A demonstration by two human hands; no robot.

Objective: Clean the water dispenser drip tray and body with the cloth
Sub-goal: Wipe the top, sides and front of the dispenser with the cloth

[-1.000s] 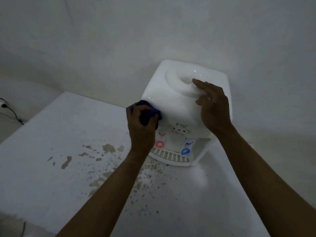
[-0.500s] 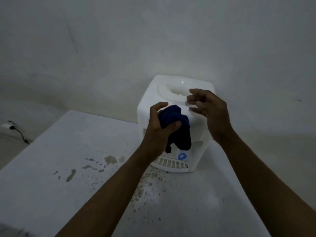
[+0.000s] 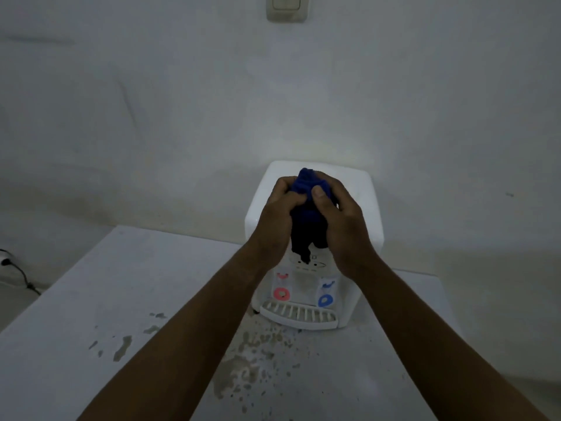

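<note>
I have both hands up in front of the dispenser (image 3: 368, 208), bunching the cloth (image 3: 306, 205) between them; my left hand (image 3: 274, 220) is curled tight on the cloth's left side, fingers folded in over it; my right hand (image 3: 343, 220) is closed on the other side, thumb pressed flat on the blue fabric near the top. A knob of cloth sticks out above the knuckles; a darker tail of it hangs down between my wrists, in front of the dispenser's front panel; I cannot tell whether that tail touches the panel. The dispenser stands on the table (image 3: 91, 299), back close to the wall (image 3: 212, 101); below my hands I see the red tap (image 3: 281, 293) on the left, the blue tap (image 3: 325, 300) on the right, and the slotted tray (image 3: 299, 317) under both. Wet blotches (image 3: 243, 369) spread over the table just in front of the tray and further left; a switch (image 3: 286, 7) sits high on the wall; a cable (image 3: 18, 275) runs at the far left edge.
</note>
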